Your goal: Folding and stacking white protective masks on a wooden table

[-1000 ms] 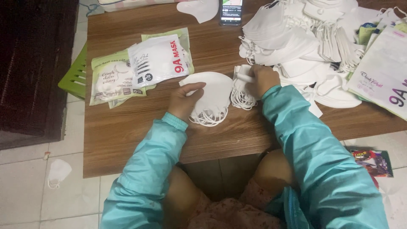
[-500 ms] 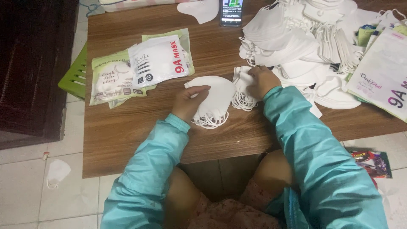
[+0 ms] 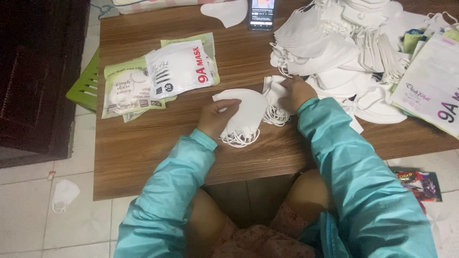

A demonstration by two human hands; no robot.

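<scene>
My left hand (image 3: 217, 117) holds a small stack of folded white face masks (image 3: 248, 112) on the wooden table (image 3: 143, 143), their ear loops trailing toward me. My right hand (image 3: 296, 91) rests with fingers curled on a second small bunch of white masks (image 3: 273, 102) just right of the stack. Both arms wear teal sleeves.
A large heap of loose white masks (image 3: 344, 43) covers the table's far right, beside printed white bags (image 3: 430, 86). Flat mask packets (image 3: 162, 76) lie at the left. A phone (image 3: 261, 14) and a single mask (image 3: 227, 12) sit at the far edge. One mask (image 3: 63, 193) lies on the floor.
My left hand has shifted its grip on the stack, which has slid slightly right toward the bunch under my right hand. My right hand has barely moved.
</scene>
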